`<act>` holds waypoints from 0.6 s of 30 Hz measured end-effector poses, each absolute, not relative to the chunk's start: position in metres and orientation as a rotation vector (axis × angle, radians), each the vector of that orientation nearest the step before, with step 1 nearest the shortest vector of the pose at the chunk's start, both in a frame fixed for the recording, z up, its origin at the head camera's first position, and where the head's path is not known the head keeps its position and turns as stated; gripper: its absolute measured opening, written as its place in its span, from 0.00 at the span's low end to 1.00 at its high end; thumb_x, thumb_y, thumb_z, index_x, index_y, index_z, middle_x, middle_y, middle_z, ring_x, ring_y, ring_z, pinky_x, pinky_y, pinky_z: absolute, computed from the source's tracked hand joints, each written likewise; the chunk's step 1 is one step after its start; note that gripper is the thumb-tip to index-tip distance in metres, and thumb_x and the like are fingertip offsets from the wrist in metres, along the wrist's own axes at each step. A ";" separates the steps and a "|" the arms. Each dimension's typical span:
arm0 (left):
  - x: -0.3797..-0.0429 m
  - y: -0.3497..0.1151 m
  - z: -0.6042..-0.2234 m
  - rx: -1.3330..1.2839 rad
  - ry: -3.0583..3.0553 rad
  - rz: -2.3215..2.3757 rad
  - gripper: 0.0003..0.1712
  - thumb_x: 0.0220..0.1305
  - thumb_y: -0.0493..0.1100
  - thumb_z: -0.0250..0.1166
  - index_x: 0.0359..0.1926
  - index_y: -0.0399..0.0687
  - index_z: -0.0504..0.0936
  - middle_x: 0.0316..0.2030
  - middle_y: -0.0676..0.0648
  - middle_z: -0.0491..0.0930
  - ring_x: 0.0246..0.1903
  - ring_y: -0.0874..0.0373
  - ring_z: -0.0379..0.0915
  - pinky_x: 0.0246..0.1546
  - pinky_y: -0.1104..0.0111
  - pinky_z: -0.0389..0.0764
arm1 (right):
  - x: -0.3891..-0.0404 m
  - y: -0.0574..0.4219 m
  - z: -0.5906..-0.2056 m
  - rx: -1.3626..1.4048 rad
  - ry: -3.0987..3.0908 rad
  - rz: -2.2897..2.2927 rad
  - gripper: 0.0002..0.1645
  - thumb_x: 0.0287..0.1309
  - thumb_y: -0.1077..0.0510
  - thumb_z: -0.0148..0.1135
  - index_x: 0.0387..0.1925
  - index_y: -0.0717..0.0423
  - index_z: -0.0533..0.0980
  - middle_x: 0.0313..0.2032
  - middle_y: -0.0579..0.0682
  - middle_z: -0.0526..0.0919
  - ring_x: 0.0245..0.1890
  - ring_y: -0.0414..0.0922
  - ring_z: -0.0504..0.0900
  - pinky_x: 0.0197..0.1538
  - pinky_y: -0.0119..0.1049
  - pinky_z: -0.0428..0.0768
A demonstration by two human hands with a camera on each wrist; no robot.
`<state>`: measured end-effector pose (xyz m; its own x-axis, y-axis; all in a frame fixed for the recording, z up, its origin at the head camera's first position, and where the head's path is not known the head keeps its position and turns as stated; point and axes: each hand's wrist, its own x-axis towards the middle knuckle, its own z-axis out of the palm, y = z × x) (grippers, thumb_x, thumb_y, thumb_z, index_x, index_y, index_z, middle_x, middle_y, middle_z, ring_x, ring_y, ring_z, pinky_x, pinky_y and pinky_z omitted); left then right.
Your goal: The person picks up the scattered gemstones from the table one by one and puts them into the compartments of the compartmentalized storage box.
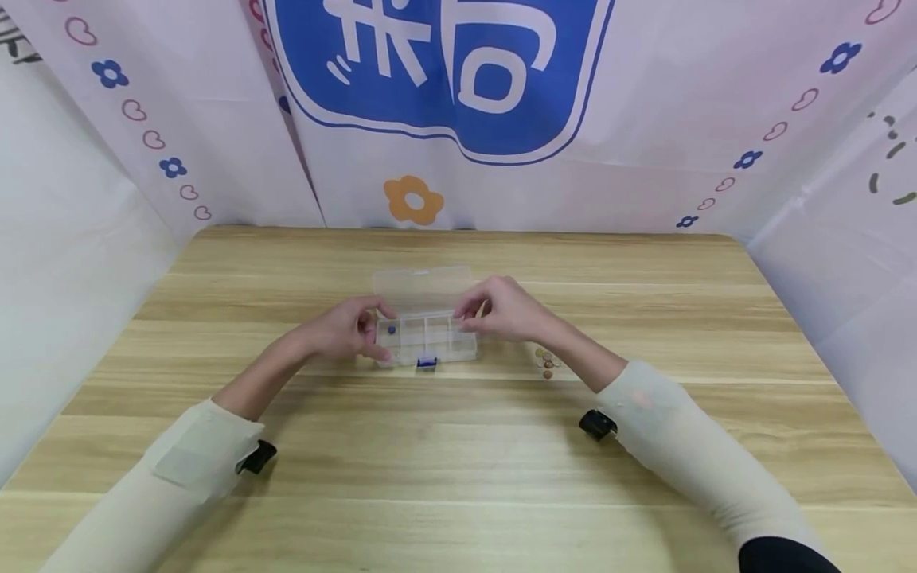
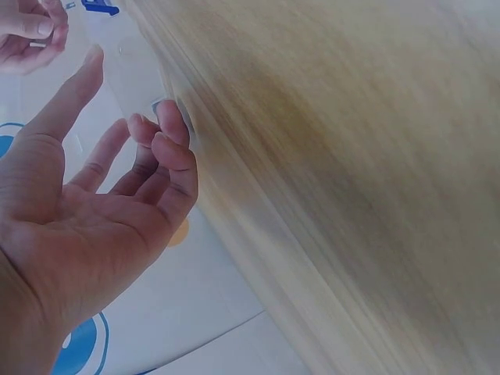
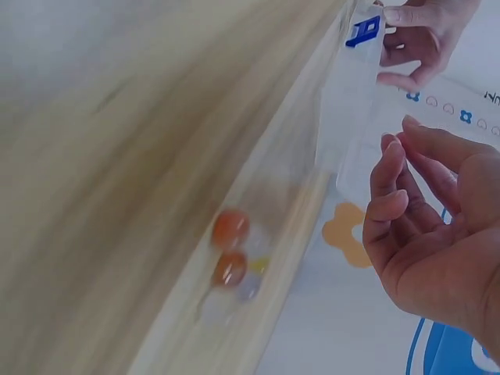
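A clear plastic compartment box (image 1: 438, 342) with a blue latch (image 1: 427, 363) sits on the table, its clear lid (image 1: 421, 290) raised at the back. One small blue bead (image 1: 392, 329) lies in a left compartment. My left hand (image 1: 344, 328) grips the box's left end, thumb at the front corner and forefinger at the back. Over the right-hand compartments is my right hand (image 1: 505, 309), thumb and fingertips drawn close together; I cannot tell whether something small is between them. Several small beads (image 1: 548, 364), orange, yellowish and clear, lie on the table beneath the right forearm.
The wood-grain table (image 1: 430, 461) runs back to a white printed cloth (image 1: 609, 191) hung behind it. White sheets flank both sides. Each sleeved forearm carries a black clip, one by the left cuff (image 1: 204, 446) and one by the right cuff (image 1: 637, 398).
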<state>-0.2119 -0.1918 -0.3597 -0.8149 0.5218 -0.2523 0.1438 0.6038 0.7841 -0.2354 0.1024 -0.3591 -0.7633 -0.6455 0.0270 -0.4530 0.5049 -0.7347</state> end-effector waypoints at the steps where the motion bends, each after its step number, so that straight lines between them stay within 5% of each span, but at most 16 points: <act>1: -0.212 -0.192 -0.360 0.528 2.371 1.098 0.35 0.58 0.32 0.76 0.63 0.29 0.70 0.26 0.46 0.75 0.25 0.57 0.69 0.25 0.71 0.70 | -0.235 0.106 -0.359 -0.920 2.506 -1.109 0.08 0.61 0.65 0.72 0.42 0.64 0.87 0.34 0.49 0.88 0.36 0.43 0.85 0.44 0.36 0.85; 18: -0.213 -0.193 -0.361 0.498 2.387 1.069 0.34 0.58 0.32 0.76 0.62 0.30 0.71 0.26 0.46 0.74 0.26 0.56 0.67 0.24 0.71 0.70 | -0.231 0.155 -0.363 -0.818 2.534 -1.165 0.09 0.62 0.66 0.70 0.44 0.67 0.85 0.33 0.50 0.86 0.32 0.45 0.84 0.41 0.37 0.84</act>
<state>-0.2134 -0.1930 -0.3606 -0.8213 0.5016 -0.2718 0.1314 0.6300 0.7654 -0.2309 0.1547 -0.3631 -0.8163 -0.5773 0.0191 -0.3904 0.5271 -0.7548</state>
